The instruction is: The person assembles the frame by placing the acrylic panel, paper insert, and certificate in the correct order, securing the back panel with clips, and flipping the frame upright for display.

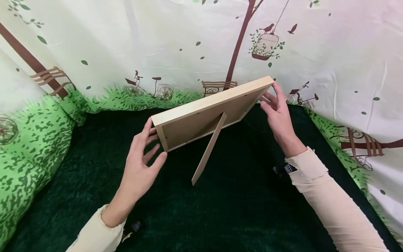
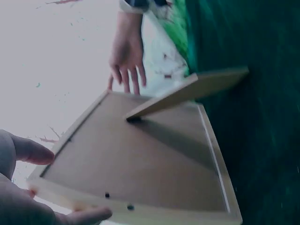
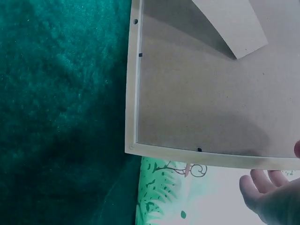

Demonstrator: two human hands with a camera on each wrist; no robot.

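Note:
A light wooden picture frame (image 1: 214, 101) leans with its brown back panel (image 2: 126, 154) toward me. From that panel a flat support leg (image 1: 209, 150) slants down, its lower end at the dark green cloth. My left hand (image 1: 138, 164) is at the frame's left side, index fingertip touching the upper corner, thumb spread near the lower corner. At the right upper corner is my right hand (image 1: 278, 117), its index finger against the edge and its other fingers loosely bent beside it. The frame's front is hidden from all views.
Dark green velvety cloth (image 1: 252, 210) covers the table. Behind and at both sides hangs a pale curtain (image 1: 157, 42) printed with trees, bicycles, benches and grass. Small black devices sit by both cuffs, one of them (image 1: 289, 168) at the right wrist.

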